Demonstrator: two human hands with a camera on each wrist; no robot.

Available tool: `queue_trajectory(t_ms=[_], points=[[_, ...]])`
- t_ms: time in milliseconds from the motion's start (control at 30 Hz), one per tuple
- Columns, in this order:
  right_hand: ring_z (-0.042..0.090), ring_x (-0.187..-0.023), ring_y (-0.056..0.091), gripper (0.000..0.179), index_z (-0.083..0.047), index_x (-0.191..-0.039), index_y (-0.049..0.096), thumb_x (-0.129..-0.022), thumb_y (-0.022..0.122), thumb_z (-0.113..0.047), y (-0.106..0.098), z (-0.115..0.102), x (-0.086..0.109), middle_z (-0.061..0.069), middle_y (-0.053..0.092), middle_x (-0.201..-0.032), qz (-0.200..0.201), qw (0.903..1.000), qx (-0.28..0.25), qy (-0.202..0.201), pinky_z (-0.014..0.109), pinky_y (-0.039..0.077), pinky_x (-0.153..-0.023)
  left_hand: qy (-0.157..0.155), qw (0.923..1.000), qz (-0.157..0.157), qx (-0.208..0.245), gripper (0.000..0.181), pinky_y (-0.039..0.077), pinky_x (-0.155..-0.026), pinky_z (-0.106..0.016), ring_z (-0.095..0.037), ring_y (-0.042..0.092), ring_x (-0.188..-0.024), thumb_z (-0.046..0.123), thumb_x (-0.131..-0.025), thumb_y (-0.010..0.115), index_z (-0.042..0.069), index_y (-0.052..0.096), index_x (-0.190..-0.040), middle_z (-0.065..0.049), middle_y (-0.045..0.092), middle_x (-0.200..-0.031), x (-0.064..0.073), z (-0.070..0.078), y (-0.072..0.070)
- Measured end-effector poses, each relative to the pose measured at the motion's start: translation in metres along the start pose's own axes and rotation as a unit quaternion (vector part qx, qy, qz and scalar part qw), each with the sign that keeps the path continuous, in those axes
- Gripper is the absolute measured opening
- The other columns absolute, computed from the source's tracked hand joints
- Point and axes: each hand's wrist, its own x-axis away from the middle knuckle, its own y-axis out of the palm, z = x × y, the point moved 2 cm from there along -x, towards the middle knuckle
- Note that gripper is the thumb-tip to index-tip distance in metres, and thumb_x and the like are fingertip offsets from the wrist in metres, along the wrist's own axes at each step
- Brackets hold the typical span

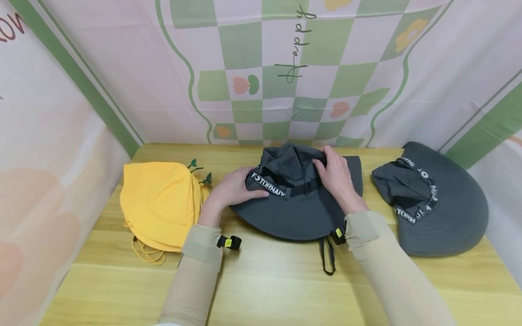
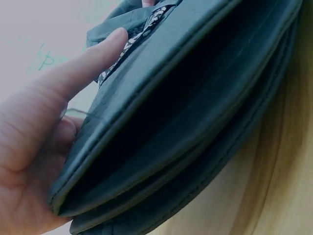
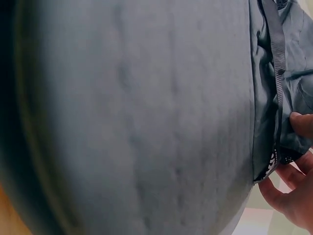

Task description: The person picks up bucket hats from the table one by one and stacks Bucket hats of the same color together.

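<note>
A dark grey wide-brimmed hat (image 1: pixel 285 217) lies in the middle of the table, its lettered band (image 1: pixel 267 183) facing up and its crown (image 1: pixel 291 160) crumpled towards the back. My left hand (image 1: pixel 234 188) grips the left side, thumb on top by the band and fingers beneath. In the left wrist view, layered brim edges (image 2: pixel 195 142) run beside that hand (image 2: pixel 44 127). On the other side, my right hand (image 1: pixel 337 174) holds the crown fabric between thumb and fingers. The right wrist view shows its fingertips (image 3: pixel 271 193) at the band's end.
On the left lies a yellow hat (image 1: pixel 159 203) with cords and small green leaf sprigs (image 1: pixel 205 179). A second dark grey wide-brimmed hat (image 1: pixel 452 217) rests on the right. A black strap loop (image 1: pixel 327 258) hangs near my right wrist. Patterned cloth (image 1: pixel 281 104) stands behind the wooden table (image 1: pixel 269 290).
</note>
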Motion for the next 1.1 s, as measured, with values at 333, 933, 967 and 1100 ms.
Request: queue_trajectory(t_ms=[333,933,967,1100], points=[[0.044,-0.112,0.061,0.02,-0.001,-0.112,0.06,-0.098,0.064,-0.015,0.007,-0.002,-0.002,0.024,0.066,-0.117,0.02,0.9996,-0.014,0.013,0.058,0.046,-0.097,0.001,1.0,-0.001,-0.008,0.089,0.036,-0.118,-0.045,-0.03,0.045,-0.142,0.056,-0.082,0.075,0.009,0.043,-0.15,-0.013,0.049,-0.152,0.0,-0.001,0.001],[0.043,-0.115,0.06,0.023,-0.002,-0.116,0.061,-0.099,0.062,-0.017,0.014,-0.007,-0.006,0.023,0.065,-0.12,0.016,0.9989,-0.017,0.041,0.057,0.046,-0.1,-0.008,0.9997,-0.008,0.021,0.08,0.033,-0.121,-0.044,-0.03,0.041,-0.146,0.046,-0.088,0.074,0.008,0.042,-0.151,-0.013,0.046,-0.155,-0.002,-0.002,0.0],[0.043,-0.116,0.06,0.024,-0.003,-0.117,0.061,-0.099,0.062,-0.017,0.014,-0.007,-0.007,0.023,0.065,-0.121,0.013,0.999,-0.016,0.041,0.057,0.046,-0.1,-0.009,0.9997,-0.008,0.02,0.08,0.033,-0.121,-0.044,-0.03,0.041,-0.146,0.046,-0.088,0.074,0.008,0.042,-0.151,-0.013,0.046,-0.155,-0.002,-0.002,0.001],[0.043,-0.12,0.057,0.027,-0.002,-0.122,0.059,-0.1,0.061,-0.018,0.015,-0.006,-0.008,0.023,0.063,-0.127,-0.009,0.9992,-0.012,0.038,0.057,0.044,-0.104,-0.014,0.9997,-0.012,0.017,0.08,0.031,-0.122,-0.044,-0.03,0.039,-0.147,0.045,-0.09,0.073,0.008,0.039,-0.152,-0.013,0.043,-0.156,-0.002,-0.003,0.002]])
